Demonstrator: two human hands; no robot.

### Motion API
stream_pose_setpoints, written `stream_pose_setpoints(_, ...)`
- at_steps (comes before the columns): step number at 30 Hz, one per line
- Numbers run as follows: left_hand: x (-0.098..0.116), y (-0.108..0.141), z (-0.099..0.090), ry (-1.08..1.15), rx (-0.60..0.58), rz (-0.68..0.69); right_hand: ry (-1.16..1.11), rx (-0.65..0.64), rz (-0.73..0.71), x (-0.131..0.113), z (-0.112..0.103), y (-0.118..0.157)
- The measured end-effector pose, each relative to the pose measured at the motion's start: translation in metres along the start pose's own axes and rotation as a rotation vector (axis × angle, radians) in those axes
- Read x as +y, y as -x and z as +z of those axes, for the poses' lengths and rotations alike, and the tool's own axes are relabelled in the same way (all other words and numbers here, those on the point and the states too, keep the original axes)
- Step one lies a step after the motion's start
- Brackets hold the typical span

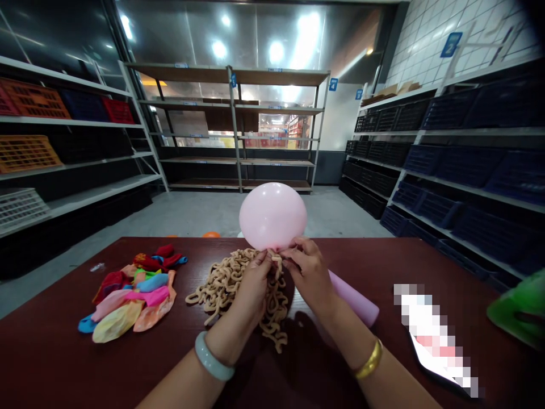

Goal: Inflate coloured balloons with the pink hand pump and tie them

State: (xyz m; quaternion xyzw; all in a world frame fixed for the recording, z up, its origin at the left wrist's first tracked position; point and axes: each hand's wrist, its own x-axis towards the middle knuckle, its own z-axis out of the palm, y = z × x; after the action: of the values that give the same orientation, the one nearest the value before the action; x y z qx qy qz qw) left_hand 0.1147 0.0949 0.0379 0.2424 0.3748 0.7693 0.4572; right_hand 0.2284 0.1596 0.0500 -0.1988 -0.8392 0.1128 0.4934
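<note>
An inflated pale pink balloon stands above the far edge of the dark red table, its knotted neck pointing down between my hands. Fingers of my left hand pinch a tan rubber band beside the neck. My right hand has its thumb and fingertips pressed together at the same spot; what they hold is too small to tell. Beneath and between both hands lies a heap of tan looped bands. A pink-purple cylinder lies partly behind my right wrist.
Flat, colourful balloons are piled at the left. A blurred-out phone lies at the right, near a green object. Shelves with crates line both sides, and a rack stands behind. An orange balloon shows beyond the table.
</note>
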Motion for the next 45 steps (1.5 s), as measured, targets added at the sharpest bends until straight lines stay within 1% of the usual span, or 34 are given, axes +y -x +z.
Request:
stream_pose_setpoints(3, 0.002, 0.000, -0.001, -0.093, 0.034, -0.006, 0.001, 0.018, 0.016, 0.002, 0.000, -0.001)
stream_pose_setpoints(6, 0.002, -0.001, -0.002, -0.218, 0.042, 0.004, 0.153, 0.017, -0.009, 0.006, -0.004, -0.001)
stream_pose_setpoints(10, -0.001, -0.002, -0.003, -0.311, -0.026, -0.017, 0.409, 0.065, -0.009, 0.014, -0.010, -0.002)
stream_pose_setpoints(14, -0.003, 0.000, 0.000, -0.320, -0.093, -0.042, 0.505, 0.112, 0.029, 0.017, -0.009, -0.002)
stream_pose_setpoints(17, -0.001, 0.003, 0.003, -0.249, -0.128, -0.071, 0.492, 0.139, 0.086, 0.016, -0.006, -0.001)
stream_pose_setpoints(20, 0.000, 0.004, 0.005, -0.237, -0.147, -0.067, 0.398, 0.150, 0.123, 0.015, -0.006, -0.002)
stream_pose_setpoints(23, -0.003, 0.002, 0.002, -0.309, -0.146, -0.010, 0.297, 0.203, 0.163, 0.016, -0.010, -0.004)
stream_pose_setpoints(26, -0.011, -0.002, -0.004, -0.416, -0.112, 0.067, 0.272, 0.259, 0.208, 0.018, -0.018, -0.007)
stream_pose_setpoints(28, -0.015, -0.003, -0.006, -0.463, -0.099, 0.079, 0.274, 0.267, 0.221, 0.021, -0.021, -0.008)
stream_pose_setpoints(32, -0.013, 0.004, 0.001, -0.502, -0.124, 0.059, 0.310, 0.303, 0.226, 0.034, -0.021, -0.008)
stream_pose_setpoints(36, -0.011, 0.009, 0.007, -0.520, -0.133, 0.079, 0.313, 0.355, 0.251, 0.045, -0.020, -0.007)
stream_pose_setpoints(38, -0.013, 0.007, 0.005, -0.481, -0.108, 0.070, 0.275, 0.339, 0.260, 0.047, -0.021, -0.008)
stream_pose_setpoints(40, -0.014, 0.002, 0.000, -0.412, -0.052, 0.058, 0.208, 0.282, 0.274, 0.045, -0.021, -0.008)
stream_pose_setpoints(43, -0.013, -0.009, -0.008, -0.366, 0.007, 0.099, 0.050, 0.105, 0.303, 0.036, -0.012, -0.005)
stream_pose_setpoints(45, -0.010, -0.016, -0.013, -0.440, 0.006, 0.168, -0.111, -0.036, 0.342, 0.027, 0.001, -0.001)
